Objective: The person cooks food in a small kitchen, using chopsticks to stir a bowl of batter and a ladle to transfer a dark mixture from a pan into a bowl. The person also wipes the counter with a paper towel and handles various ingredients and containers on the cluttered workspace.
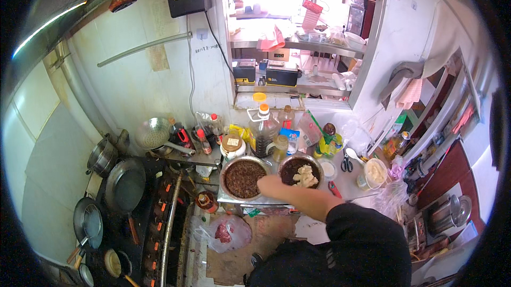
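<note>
One bare forearm reaches from a black sleeve across the counter; its hand, which I take for my right hand (269, 186), is at the right rim of a metal bowl (223, 193) filled with a dark brown, grainy mix. The fingers are blurred and cannot be made out, nor can anything in them. Under the forearm's upper side stands a second metal bowl (320, 164) with dark sauce and a pale, lumpy paste (306, 176) on it. Beside it are a tub of white powder (328, 169), black-handled scissors (347, 164) and a red-handled tool (334, 189). My left hand is out of view.
Behind the bowls stand a large plastic jug (263, 135), a lidded white jar (233, 146) and sauce bottles. A bucket of pale paste (375, 173) is at the right. Woks (125, 185) sit on the stove at left. A bag of red meat (229, 233) lies below the counter.
</note>
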### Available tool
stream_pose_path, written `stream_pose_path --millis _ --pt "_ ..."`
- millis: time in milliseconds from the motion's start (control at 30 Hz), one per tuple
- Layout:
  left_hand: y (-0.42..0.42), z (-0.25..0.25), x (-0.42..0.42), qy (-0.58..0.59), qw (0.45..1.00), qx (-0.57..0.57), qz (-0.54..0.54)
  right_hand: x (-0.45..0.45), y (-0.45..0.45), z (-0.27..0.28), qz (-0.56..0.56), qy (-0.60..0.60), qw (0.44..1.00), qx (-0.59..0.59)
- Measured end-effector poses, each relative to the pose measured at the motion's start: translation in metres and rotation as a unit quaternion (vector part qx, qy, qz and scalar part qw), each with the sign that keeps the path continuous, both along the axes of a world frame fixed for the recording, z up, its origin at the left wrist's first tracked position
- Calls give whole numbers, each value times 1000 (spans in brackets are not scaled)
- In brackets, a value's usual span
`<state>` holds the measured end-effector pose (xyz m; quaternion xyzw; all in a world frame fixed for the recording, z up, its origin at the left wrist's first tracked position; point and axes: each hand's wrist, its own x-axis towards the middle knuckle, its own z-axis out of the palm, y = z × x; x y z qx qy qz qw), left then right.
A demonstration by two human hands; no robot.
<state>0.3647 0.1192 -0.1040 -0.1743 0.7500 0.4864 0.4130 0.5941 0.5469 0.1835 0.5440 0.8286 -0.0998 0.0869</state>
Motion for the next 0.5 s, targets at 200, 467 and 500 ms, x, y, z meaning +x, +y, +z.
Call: stream_pose_path --millis 200,467,500 --pt "-8 3 -8 6 1000 0 -7 -19 3 47 27 -67 995 -65" --pt "-118 -13 -4 -27 999 -9 17 9 18 -49 95 -30 995 -25" --pt "-152 -15 5 -32 998 -16 50 -12 9 -12 115 -17 993 -14"
